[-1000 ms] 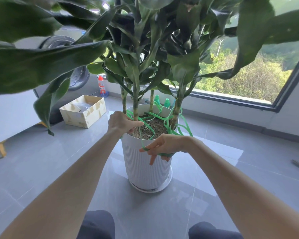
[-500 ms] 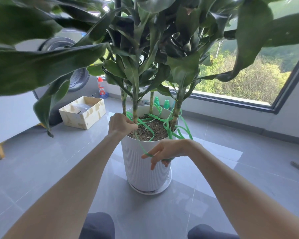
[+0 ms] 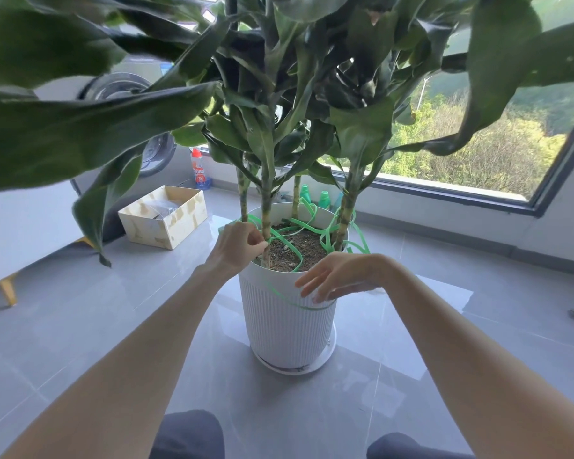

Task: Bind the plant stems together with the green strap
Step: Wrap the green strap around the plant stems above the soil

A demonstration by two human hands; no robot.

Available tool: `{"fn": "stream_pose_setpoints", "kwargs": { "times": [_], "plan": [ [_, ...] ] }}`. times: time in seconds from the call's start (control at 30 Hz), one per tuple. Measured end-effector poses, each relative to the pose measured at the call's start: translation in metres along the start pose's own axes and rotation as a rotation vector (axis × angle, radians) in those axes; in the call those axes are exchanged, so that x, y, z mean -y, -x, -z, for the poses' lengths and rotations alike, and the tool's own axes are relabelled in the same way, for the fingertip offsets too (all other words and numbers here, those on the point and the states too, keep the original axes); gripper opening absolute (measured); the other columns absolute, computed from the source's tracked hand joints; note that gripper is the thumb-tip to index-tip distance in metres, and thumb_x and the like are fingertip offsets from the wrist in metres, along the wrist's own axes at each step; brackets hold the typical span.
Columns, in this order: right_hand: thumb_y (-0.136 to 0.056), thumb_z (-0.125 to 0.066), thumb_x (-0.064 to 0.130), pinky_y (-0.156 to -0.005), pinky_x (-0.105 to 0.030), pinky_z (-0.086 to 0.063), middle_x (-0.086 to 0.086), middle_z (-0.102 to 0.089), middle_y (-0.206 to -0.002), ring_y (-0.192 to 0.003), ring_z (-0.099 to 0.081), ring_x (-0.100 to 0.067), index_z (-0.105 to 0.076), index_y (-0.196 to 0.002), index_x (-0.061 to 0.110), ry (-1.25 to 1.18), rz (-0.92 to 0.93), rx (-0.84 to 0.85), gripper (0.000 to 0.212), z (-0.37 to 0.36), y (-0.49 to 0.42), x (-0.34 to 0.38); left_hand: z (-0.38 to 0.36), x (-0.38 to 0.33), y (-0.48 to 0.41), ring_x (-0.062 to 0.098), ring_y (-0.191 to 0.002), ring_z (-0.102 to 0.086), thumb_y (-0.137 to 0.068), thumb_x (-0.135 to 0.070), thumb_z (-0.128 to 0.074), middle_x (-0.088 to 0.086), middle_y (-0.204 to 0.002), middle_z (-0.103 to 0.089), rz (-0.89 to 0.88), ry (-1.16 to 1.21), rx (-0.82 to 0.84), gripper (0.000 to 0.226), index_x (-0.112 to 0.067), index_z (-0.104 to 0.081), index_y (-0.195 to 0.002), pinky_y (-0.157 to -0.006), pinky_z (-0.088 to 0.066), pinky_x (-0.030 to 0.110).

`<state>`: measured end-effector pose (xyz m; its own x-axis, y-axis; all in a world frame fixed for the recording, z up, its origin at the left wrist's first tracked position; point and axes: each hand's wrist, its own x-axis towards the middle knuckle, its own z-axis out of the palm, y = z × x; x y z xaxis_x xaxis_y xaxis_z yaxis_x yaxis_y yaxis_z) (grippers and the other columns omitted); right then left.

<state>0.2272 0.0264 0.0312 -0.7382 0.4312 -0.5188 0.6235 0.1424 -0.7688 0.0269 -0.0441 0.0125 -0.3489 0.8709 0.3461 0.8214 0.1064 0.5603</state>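
Binding looked barely begun: the left hand (image 3: 242, 241) pinched the flat green plastic strap (image 3: 292, 250) against one slender mottled plant stem (image 3: 266, 210), the right hand (image 3: 345, 276) hung with fingers (image 3: 312, 277) loosely spread over a strand crossing the ribbed white pot (image 3: 279, 329), and slack loops on the soil drew no stems together.

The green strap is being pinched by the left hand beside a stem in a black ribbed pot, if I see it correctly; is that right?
Not quite: the head view shows the ribbed pot is white, not black. Otherwise yes: the left hand pinches the green strap beside a stem in that pot.
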Motion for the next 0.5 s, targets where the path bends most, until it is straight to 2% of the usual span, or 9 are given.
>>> {"fn": "stream_pose_setpoints", "kwargs": {
  "times": [0.13, 0.23, 0.3, 0.37, 0.5],
  "plan": [
    [-0.085, -0.067, 0.003, -0.072, -0.024, -0.058, -0.006, -0.068, -0.080, -0.067, -0.063, -0.011, -0.069, -0.091, 0.009, -0.059, 0.147, -0.432, 0.008, 0.003, -0.011, 0.003, -0.003, 0.006, 0.000, 0.017, -0.072, -0.059, -0.083, -0.007, -0.069, 0.012, -0.083, -0.068, -0.016, 0.049, 0.008, 0.009, 0.001, -0.069, -0.086, -0.067, -0.042, 0.023],
    [-0.084, -0.070, 0.008, -0.057, -0.017, -0.056, -0.007, -0.067, -0.074, -0.059, -0.062, -0.010, -0.069, -0.089, 0.004, -0.086, 0.239, -0.682, 0.006, -0.001, -0.021, 0.007, -0.004, 0.010, 0.000, 0.012, -0.070, -0.056, -0.083, -0.005, -0.068, 0.011, -0.088, -0.062, -0.044, 0.067, 0.011, 0.007, 0.002, -0.067, -0.085, -0.063, -0.040, 0.012],
    [-0.083, -0.072, 0.011, -0.054, -0.015, -0.055, -0.005, -0.068, -0.072, -0.057, -0.062, -0.009, -0.070, -0.090, 0.005, -0.074, 0.281, -0.777, 0.009, -0.002, -0.026, 0.011, -0.003, 0.010, -0.001, 0.004, -0.068, -0.053, -0.082, -0.004, -0.069, 0.006, -0.091, -0.055, -0.062, 0.083, 0.010, 0.007, 0.002, -0.068, -0.085, -0.063, -0.042, 0.006],
    [-0.083, -0.073, 0.013, -0.057, -0.018, -0.057, -0.002, -0.068, -0.072, -0.059, -0.063, -0.009, -0.072, -0.092, 0.007, -0.068, 0.312, -0.826, 0.011, -0.002, -0.031, 0.015, -0.002, 0.011, -0.001, 0.001, -0.068, -0.051, -0.081, -0.003, -0.071, 0.006, -0.090, -0.055, -0.070, 0.097, 0.000, 0.007, 0.002, -0.069, -0.085, -0.064, -0.040, 0.002],
    [-0.083, -0.072, 0.013, -0.058, -0.017, -0.057, -0.002, -0.069, -0.076, -0.062, -0.063, -0.010, -0.072, -0.092, 0.009, -0.076, 0.351, -0.868, 0.010, -0.002, -0.038, 0.022, -0.003, 0.013, -0.001, 0.008, -0.071, -0.055, -0.077, -0.003, -0.074, 0.004, -0.087, -0.060, -0.053, 0.110, -0.057, 0.007, -0.001, -0.073, -0.084, -0.064, -0.041, 0.001]
  ]
}}
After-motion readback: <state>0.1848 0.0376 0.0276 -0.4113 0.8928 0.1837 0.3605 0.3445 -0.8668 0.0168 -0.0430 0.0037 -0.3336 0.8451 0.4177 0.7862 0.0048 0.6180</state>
